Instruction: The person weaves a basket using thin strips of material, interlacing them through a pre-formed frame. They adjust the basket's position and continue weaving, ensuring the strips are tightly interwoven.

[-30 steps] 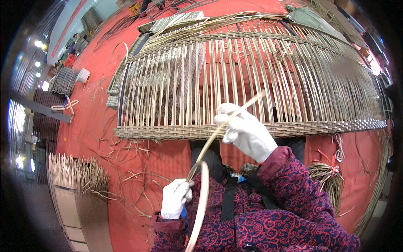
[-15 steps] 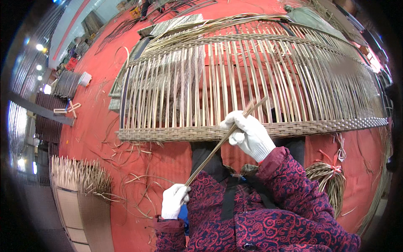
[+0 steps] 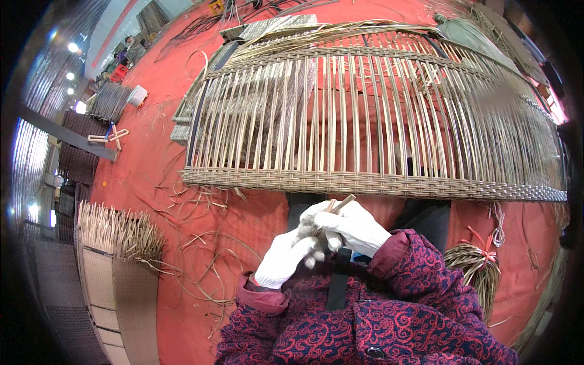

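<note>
Cane strip: a thin tan strip (image 3: 339, 205) sits just below the centre of the frame, its short free end poking up and to the right out of the two gloved hands; the rest of it is hidden inside them.
Right hand: white-gloved (image 3: 353, 226), closed around the strip, fingers curled over it from the right side.
Left hand: white-gloved (image 3: 286, 258), lower and to the left, its fingers bent and pressed against the right hand; it seems to pinch the lower part of the strip, though the gloves overlap too much to be sure.
Hands together: touching each other, held close to the body above the patterned red and dark jacket (image 3: 377, 316) at the bottom of the frame.
Woven frame: a large wicker panel (image 3: 365, 121) of upright canes with a tight woven band along its lower edge fills the upper middle, just above the hands but apart from them.
Floor: red sheet (image 3: 158, 201) littered with loose cane scraps at centre left.
Bundle: a tied coil of cane (image 3: 477, 264) lies at lower right, beside the right sleeve.
Stack: cut cane ends on a woven block (image 3: 118, 234) at lower left.
</note>
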Motion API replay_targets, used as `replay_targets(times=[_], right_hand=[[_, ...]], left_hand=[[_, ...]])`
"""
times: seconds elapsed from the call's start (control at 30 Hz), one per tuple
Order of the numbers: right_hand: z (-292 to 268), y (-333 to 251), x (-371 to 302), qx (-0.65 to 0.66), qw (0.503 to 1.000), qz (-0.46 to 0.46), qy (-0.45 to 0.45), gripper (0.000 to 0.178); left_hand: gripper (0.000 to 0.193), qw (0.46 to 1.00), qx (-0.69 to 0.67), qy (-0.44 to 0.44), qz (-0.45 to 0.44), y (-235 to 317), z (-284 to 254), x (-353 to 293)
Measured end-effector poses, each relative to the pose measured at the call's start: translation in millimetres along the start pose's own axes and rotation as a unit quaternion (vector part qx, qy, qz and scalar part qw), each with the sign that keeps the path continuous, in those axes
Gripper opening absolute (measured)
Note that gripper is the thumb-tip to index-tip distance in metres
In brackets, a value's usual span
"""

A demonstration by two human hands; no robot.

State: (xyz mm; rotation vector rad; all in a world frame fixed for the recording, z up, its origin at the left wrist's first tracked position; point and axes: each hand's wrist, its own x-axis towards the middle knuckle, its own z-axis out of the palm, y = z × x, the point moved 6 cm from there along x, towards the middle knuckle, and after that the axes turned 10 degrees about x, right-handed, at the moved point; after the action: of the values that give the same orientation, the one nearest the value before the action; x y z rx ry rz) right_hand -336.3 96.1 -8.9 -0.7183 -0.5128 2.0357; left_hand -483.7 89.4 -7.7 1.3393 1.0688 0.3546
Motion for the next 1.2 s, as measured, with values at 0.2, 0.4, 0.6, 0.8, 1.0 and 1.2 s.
replay_targets(times=[0.2, 0.4, 0.6, 0.8, 1.0, 1.2], right_hand=[[-16.0, 4.1, 4.8, 0.025, 0.996, -0.039, 0.083, 0.039], [-13.2, 2.8, 1.3, 0.022, 0.999, -0.035, -0.001, 0.038], [-12.7, 2.2, -2.8, -0.075, 0.996, -0.029, -0.049, 0.04], [-31.6, 3.9, 5.6, -0.005, 0.992, -0.072, 0.103, 0.038], [-31.7, 15.5, 12.4, 0.193, 0.972, -0.098, 0.094, 0.036], [-34.0, 20.4, 17.2, 0.315, 0.938, -0.145, -0.017, 0.043]], left_hand=[[0.029, 0.989, -0.131, 0.061, -0.009, -10.9, -1.4, 1.7], [0.031, 0.99, -0.132, 0.038, 0.01, -7.3, 7.5, 6.6], [0.03, 0.992, -0.124, -0.018, 0.005, -6.5, 11.8, 10.2], [0.026, 0.976, 0.022, 0.194, 0.097, 3.8, -10.4, 5.1], [0.022, 0.728, 0.574, 0.285, 0.243, 36.0, 20.0, 9.3], [0.041, 0.738, 0.552, 0.284, 0.264, 29.6, 24.7, 21.5]])
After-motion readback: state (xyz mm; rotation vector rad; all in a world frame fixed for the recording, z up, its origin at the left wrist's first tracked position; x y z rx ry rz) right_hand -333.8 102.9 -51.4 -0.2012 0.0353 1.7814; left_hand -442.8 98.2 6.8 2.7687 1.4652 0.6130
